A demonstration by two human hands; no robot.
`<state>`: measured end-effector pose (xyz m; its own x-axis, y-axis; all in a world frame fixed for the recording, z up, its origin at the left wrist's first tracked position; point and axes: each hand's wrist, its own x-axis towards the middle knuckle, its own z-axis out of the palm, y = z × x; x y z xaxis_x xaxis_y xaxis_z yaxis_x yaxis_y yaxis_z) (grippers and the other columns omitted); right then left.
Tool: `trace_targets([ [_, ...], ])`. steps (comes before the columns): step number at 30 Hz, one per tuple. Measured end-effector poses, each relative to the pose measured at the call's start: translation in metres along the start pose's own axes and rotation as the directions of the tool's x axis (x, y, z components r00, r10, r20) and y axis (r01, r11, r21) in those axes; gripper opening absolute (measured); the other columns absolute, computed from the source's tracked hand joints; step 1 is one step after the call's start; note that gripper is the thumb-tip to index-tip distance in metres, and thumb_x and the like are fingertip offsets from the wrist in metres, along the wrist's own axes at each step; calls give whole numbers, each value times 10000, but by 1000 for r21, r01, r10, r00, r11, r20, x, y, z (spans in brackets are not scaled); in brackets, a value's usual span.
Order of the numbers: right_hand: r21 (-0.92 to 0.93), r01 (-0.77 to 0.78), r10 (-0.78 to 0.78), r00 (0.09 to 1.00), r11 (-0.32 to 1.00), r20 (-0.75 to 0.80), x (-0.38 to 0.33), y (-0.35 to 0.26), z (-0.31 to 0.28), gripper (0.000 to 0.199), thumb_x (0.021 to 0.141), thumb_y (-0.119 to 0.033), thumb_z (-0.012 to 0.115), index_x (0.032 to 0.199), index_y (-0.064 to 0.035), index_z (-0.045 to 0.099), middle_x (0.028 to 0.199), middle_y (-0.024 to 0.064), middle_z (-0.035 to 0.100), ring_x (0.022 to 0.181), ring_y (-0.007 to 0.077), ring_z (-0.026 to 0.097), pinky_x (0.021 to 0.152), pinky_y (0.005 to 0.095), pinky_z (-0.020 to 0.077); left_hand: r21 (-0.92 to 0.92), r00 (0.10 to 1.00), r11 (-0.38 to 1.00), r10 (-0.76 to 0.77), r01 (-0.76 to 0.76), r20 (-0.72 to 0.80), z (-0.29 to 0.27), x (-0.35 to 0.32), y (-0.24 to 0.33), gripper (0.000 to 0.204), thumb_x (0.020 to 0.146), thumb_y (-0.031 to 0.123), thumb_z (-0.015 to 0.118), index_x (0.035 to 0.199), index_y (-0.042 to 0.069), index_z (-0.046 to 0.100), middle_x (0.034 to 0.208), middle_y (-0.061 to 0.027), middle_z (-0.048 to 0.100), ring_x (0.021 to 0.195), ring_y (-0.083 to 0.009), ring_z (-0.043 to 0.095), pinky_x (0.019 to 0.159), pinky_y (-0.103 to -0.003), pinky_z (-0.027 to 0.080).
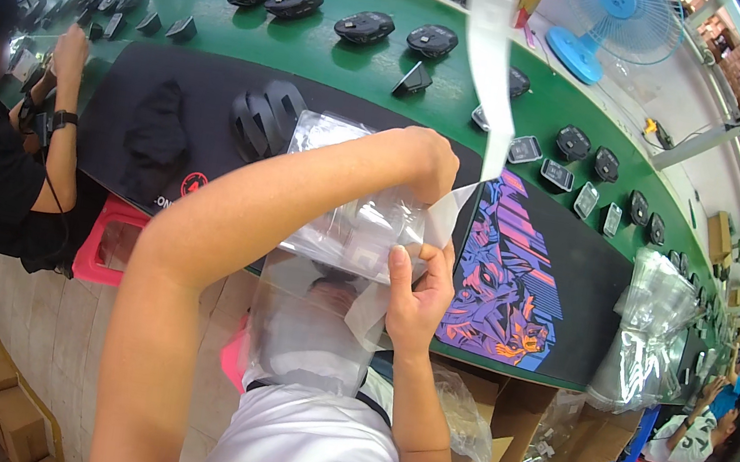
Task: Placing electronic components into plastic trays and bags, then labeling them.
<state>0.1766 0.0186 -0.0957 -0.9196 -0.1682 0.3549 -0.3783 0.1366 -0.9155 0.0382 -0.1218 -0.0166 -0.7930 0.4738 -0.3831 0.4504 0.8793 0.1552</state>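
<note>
My left hand is bent over a clear plastic bag at the mat's front edge. Its fingers curl in and are largely hidden, so what they grip does not show. From below, my right hand pinches the bag's side edge, thumb on top. A long white strip runs from the top of the view down beside my left hand, and a translucent white flap lies between both hands. Some flat, pale item shows through the plastic. More clear film hangs below, in front of my white shirt.
A black mat with a colourful print covers the table. Grey ribbed shell and black cloth lie left. Several black devices line the green surface. Clear bags pile right; a blue fan stands behind. A co-worker sits left.
</note>
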Motion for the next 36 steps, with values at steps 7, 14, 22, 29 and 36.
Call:
trace_targets([
  [7,-63,-94,90,994,994,-68,-20,-9,17,170,848,-114,755,899,5,644,1399,225,527,1334,371,447,1091,454,335,617,926,776,319,-134,-201,30,-1,12,273,887,241,656,1135,176,748,1137,-63,721,1045,-278,680,780,-500,514],
  [14,-124,-48,51,999,991,15,-10,-19,12,141,858,-64,737,935,6,642,1094,141,554,1061,251,537,940,314,395,513,988,848,152,-137,13,22,33,36,287,863,256,684,1134,178,733,1100,-18,721,977,-255,694,740,-499,505],
  [22,-31,-167,166,986,985,-30,-5,-8,-11,246,867,-72,703,1092,25,685,1217,194,637,1190,311,559,1037,403,402,-80,968,965,248,-249,-26,13,54,18,341,858,254,615,1120,46,680,1013,-207,719,948,-385,696,834,-468,551],
  [29,196,-345,364,929,918,-68,9,6,-65,255,940,-83,603,1124,73,685,1224,185,652,1079,221,619,954,344,479,-493,882,732,396,-471,-255,24,51,-25,328,786,176,629,1084,70,718,1009,-172,726,944,-320,702,847,-404,542],
  [36,218,-457,462,886,862,31,11,21,-71,220,963,-108,607,1028,76,710,1117,166,699,918,165,643,857,308,507,-826,706,237,664,-511,-247,7,36,-29,554,750,118,784,1285,93,640,1230,-102,665,1065,-202,641,893,-380,525],
])
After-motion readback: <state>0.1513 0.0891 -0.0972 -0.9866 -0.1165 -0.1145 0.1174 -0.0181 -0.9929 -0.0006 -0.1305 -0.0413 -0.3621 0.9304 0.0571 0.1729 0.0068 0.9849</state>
